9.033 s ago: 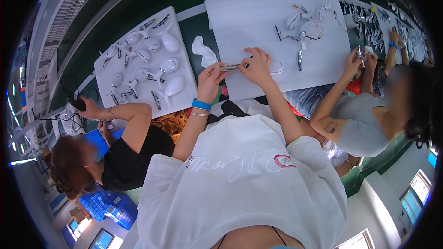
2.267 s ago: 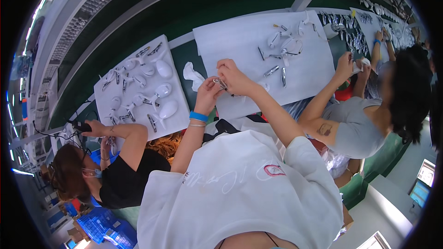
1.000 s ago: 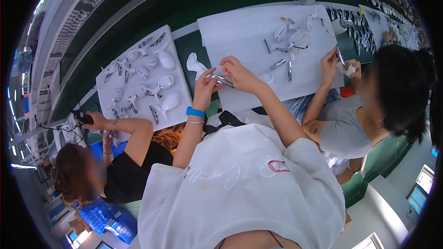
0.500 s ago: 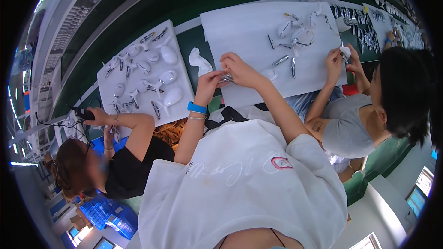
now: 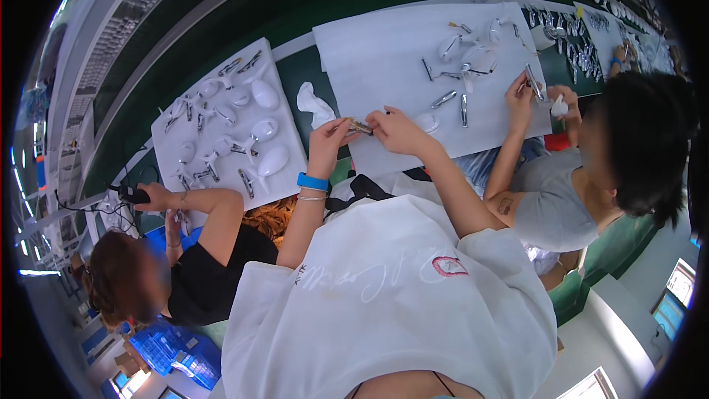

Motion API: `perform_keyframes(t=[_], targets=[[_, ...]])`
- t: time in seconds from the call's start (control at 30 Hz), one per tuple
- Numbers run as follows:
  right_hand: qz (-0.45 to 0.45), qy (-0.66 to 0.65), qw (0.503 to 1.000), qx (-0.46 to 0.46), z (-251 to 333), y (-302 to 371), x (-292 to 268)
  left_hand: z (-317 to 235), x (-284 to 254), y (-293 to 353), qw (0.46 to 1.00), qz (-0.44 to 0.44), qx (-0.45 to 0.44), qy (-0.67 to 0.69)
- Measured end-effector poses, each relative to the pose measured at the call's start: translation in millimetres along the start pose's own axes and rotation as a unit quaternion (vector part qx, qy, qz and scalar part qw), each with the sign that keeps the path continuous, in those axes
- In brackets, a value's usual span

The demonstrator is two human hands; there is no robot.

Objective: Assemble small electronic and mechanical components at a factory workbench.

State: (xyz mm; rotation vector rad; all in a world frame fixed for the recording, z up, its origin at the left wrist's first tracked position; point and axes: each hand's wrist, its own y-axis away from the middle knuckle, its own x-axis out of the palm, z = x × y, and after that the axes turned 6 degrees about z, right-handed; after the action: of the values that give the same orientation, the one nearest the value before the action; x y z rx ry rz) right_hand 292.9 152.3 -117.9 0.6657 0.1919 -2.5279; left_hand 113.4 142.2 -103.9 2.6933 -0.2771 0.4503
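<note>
A slim, shiny chrome piece (image 5: 357, 126) lies between my two hands, just over the near left edge of the white sheet (image 5: 384, 59). My left hand (image 5: 329, 146) pinches its left end with thumb and fingers. At its right end are the closed fingertips of my right hand (image 5: 399, 133), which partly hide it. Beyond my right hand rests a white oval part (image 5: 427, 123). Two chrome handle-like pieces, one slanted (image 5: 443, 100) and one upright (image 5: 464, 111), lie farther right. A crumpled white cloth (image 5: 313, 103) sits just beyond my left hand.
At left, a white foam board (image 5: 284, 96) bears several white oval parts with chrome pieces. A co-worker's hand (image 5: 153, 197) there holds a black device (image 5: 134, 194). At right, another co-worker's hand (image 5: 519, 103) holds a chrome piece (image 5: 533, 83). Loose parts (image 5: 467, 68) lie at the back.
My right hand has moved from over the chrome piece to its right end, exposing more of it. The right co-worker's hands have moved apart.
</note>
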Motion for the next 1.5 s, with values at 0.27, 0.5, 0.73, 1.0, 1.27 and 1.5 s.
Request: perform_keyframes(t=[0.27,0.5,0.73,1.0,1.27,1.5], targets=[[0.093,0.213,0.97,0.069,15,0,-1,0,-3,1,1.0,-0.016,0.019,-0.005],[0.046,0.195,0.976,0.081,15,-1,-1,3,-6,6,0.998,0.0,0.025,0.065],[-0.09,0.092,0.989,-0.073,25,-17,3,10,-8,6,0.996,0.02,0.032,0.076],[-0.063,0.172,0.971,-0.154,23,-33,-1,5,1,6,0.999,0.031,0.02,0.011],[-0.002,0.049,0.992,-0.117,19,-38,-5,5,-4,1,0.999,0.048,0.023,-0.004],[0.016,0.038,0.993,-0.108,7,-45,-1,0,-4,1,0.998,0.064,0.004,-0.025]])
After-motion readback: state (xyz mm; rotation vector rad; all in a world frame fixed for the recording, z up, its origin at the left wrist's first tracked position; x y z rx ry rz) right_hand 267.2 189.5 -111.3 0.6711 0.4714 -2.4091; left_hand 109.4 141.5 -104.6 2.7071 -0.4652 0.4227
